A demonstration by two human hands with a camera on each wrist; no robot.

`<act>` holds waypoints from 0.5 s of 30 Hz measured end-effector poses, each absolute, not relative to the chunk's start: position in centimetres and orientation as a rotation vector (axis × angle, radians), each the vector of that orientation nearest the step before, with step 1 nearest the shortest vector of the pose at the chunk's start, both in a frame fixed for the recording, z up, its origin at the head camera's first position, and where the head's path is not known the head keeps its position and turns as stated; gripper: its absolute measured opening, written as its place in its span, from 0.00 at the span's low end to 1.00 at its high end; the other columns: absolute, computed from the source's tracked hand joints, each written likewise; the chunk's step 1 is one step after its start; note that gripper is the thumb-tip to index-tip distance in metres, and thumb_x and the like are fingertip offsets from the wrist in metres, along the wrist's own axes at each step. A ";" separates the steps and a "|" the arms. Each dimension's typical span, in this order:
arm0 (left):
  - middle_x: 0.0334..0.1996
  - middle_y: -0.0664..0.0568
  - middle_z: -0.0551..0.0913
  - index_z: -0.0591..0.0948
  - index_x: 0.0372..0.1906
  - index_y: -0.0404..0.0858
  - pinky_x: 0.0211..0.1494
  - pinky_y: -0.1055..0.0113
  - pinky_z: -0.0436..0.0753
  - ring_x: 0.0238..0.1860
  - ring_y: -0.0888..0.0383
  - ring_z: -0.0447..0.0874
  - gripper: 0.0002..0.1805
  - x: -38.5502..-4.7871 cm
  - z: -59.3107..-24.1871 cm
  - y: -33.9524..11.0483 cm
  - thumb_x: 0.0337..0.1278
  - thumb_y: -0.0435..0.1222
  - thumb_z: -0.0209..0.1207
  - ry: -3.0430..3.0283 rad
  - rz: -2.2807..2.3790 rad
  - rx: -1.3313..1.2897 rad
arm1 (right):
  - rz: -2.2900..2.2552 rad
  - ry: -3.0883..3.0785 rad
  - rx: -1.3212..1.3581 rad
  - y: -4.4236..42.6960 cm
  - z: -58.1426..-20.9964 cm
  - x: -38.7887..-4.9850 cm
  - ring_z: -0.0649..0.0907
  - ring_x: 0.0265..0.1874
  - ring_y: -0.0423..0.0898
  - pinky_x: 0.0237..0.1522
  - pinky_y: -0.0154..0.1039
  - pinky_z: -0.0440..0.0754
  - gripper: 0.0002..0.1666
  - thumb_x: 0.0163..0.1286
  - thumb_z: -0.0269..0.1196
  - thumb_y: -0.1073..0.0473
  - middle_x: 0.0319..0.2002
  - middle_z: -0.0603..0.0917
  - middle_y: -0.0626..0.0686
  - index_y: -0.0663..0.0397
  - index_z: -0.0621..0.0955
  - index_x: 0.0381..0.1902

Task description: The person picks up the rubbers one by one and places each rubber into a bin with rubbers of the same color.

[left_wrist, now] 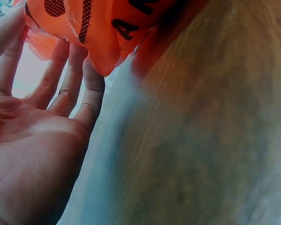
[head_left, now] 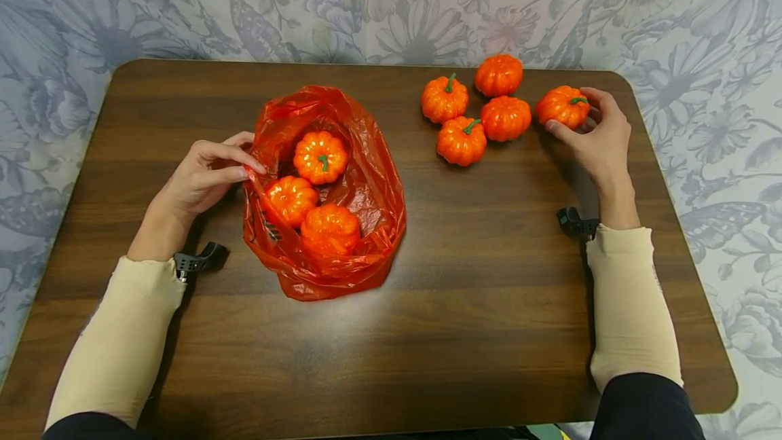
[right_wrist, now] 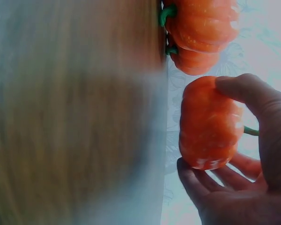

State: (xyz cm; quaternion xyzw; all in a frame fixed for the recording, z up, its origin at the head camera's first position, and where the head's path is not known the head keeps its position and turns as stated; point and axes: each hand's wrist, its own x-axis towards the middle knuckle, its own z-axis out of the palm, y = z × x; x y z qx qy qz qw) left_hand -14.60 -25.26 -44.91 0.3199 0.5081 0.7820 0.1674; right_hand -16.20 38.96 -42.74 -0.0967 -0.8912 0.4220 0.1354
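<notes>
An orange-red plastic bag (head_left: pixel 381 189) lies open on the table, with three small orange pumpkins (head_left: pixel 320 157) inside it. My left hand (head_left: pixel 204 178) pinches the bag's left rim between thumb and fingers; black print shows on the bag (left_wrist: pixel 100 28) in the left wrist view. At the table's far right, my right hand (head_left: pixel 601 131) grips another pumpkin (head_left: pixel 559 107) with a green stem, thumb on one side and fingers on the other. The right wrist view shows that pumpkin (right_wrist: pixel 208 124) between thumb and fingers, apart from the others.
Several more pumpkins (head_left: pixel 506 118) sit grouped near the back edge, between the bag and my right hand. The brown wooden table (head_left: pixel 476 290) has rounded corners. Behind it rises a wall with floral paper (head_left: pixel 421 12). Black straps (head_left: pixel 577 223) sit at both wrists.
</notes>
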 end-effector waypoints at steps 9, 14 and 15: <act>0.64 0.31 0.75 0.83 0.44 0.12 0.65 0.58 0.80 0.68 0.40 0.66 0.10 -14.6 -44.8 -25.2 0.65 0.13 0.52 1.475 2.209 0.910 | 1.250 -2.484 -0.252 38.0 -41.7 -16.0 0.81 0.58 0.37 0.63 0.29 0.78 0.41 0.58 0.79 0.56 0.63 0.81 0.47 0.48 0.78 0.70; 0.64 0.31 0.75 0.83 0.44 0.12 0.66 0.58 0.78 0.67 0.40 0.66 0.10 -14.5 -44.8 -25.2 0.64 0.13 0.53 1.478 2.208 0.906 | 1.245 -2.447 -0.252 36.9 -40.8 -15.5 0.81 0.58 0.37 0.61 0.28 0.78 0.40 0.59 0.78 0.56 0.63 0.82 0.48 0.48 0.78 0.69; 0.63 0.31 0.75 0.83 0.44 0.12 0.66 0.58 0.78 0.67 0.40 0.67 0.10 -14.5 -44.8 -25.2 0.64 0.13 0.53 1.479 2.208 0.905 | 1.246 -2.437 -0.245 36.5 -40.5 -15.4 0.81 0.58 0.37 0.61 0.28 0.78 0.40 0.59 0.78 0.56 0.63 0.82 0.48 0.48 0.78 0.69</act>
